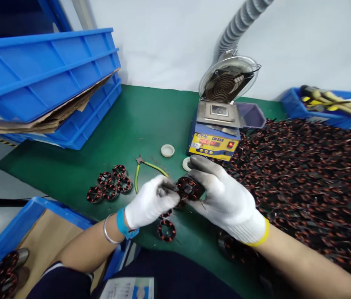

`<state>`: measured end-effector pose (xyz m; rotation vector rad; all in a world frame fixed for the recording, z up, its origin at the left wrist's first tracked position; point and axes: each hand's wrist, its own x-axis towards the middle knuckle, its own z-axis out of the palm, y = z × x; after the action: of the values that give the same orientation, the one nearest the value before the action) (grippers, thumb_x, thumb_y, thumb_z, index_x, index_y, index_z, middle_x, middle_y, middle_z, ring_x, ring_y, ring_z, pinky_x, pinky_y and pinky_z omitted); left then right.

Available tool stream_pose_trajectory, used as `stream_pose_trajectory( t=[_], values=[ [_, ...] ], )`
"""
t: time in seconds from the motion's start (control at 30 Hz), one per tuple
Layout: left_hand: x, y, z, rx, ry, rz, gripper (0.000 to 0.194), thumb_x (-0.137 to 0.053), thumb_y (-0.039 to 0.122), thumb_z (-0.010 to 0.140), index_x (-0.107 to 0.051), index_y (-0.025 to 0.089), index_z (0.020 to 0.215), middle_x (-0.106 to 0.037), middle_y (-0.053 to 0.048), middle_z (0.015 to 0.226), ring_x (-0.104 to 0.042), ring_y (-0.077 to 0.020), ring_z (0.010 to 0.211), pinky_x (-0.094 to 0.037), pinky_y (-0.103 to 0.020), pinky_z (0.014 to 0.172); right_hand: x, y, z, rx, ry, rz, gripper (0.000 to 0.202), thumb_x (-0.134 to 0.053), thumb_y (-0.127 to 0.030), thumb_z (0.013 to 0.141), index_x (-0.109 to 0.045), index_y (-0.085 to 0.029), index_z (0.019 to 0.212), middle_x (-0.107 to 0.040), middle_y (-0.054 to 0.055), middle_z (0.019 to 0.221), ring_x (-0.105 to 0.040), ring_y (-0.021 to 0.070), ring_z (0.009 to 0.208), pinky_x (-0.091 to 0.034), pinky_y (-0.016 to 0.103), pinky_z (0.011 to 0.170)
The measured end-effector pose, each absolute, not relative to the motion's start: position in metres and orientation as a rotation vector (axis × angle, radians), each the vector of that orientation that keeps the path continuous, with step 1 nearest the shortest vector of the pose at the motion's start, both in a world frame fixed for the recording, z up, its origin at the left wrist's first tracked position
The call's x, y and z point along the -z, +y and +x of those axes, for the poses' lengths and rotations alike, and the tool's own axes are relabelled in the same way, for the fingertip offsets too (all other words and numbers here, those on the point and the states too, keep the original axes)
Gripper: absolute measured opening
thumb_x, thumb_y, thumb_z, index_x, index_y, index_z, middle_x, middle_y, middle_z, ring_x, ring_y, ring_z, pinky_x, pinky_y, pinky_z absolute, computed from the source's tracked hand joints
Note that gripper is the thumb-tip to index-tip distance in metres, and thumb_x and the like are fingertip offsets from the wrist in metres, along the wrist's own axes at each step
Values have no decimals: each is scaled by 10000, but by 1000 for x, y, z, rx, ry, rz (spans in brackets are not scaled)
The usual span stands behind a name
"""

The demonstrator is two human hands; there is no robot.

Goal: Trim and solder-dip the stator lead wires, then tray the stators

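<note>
Spanning the frame, the counter (157,112) carries a core pile (303,187) at right, likely waiting. At centre are the right hand (222,195) and left hand (153,199); centre-left, a five-core cluster (110,192), perhaps finished. One held core (191,189), seemingly midway, is clamped in the right fingers at centre; the left fingers' grip is hard to tell.

hands (152,201): white gloves (228,203), greyed fingertips (198,161) | right: yellow hem (265,234) | left: blue wristband (121,221), silver bangle (105,228) | navy sleeve (62,286)

Bright, diffuse light, with wide-angle stretch toward soft edges.
</note>
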<state>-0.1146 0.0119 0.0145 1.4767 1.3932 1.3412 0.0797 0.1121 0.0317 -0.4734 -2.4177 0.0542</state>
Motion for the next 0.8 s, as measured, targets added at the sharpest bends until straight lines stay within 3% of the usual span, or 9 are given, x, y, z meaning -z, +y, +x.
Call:
stream_pose_trajectory(
  t=[0.1,0.17,0.3,0.4,0.57,0.8],
  values=[
    [-19,10,-111,-1372,1498,1534,260,-566,305,942,-581,188,710,-542,20,596,-500,-122,525,-439,-248,511,-28,111,80,-47,-2430,-498,450,-650,-222,825,-534,-191,1259,-626,165,1336,-646,261,1222,-620,358,904],
    [-21,5,-113,-1490,1520,1586,268,-576,305,915,-571,196,670,-539,13,598,-499,-128,541,-437,-268,540,-26,113,83,-44,-2450,-547,443,-643,-217,811,-544,-191,1243,-636,153,1321,-668,251,1180,-628,341,860],
    [-20,3,-115,-1584,1591,1469,180,-624,341,879,-580,212,761,-601,-7,673,-565,-152,592,-483,-283,572,-26,116,88,-86,-2511,-672,445,-605,-251,816,-568,-175,1252,-617,163,1357,-662,265,1187,-621,375,892],
    [-17,10,-109,-1490,1639,1370,139,-610,344,895,-611,205,898,-665,-18,755,-619,-159,645,-518,-275,598,-27,115,90,-166,-2601,-712,550,-569,-239,823,-537,-177,1369,-550,163,1453,-603,288,1280,-594,425,974],
    [-16,15,-105,-1335,1567,1668,167,-590,216,861,-615,197,697,-647,-3,641,-600,-143,593,-479,-262,600,-28,120,94,-109,-2650,-727,645,-550,-188,824,-475,-189,1465,-519,149,1490,-574,275,1317,-589,394,992],
    [-19,14,-116,-1362,1675,1554,128,-605,221,874,-643,195,755,-682,14,684,-618,-129,610,-500,-235,608,-27,166,99,64,-2719,-1147,592,-623,-233,804,-562,-146,1387,-550,162,1455,-611,301,1246,-592,406,944]
  ],
)
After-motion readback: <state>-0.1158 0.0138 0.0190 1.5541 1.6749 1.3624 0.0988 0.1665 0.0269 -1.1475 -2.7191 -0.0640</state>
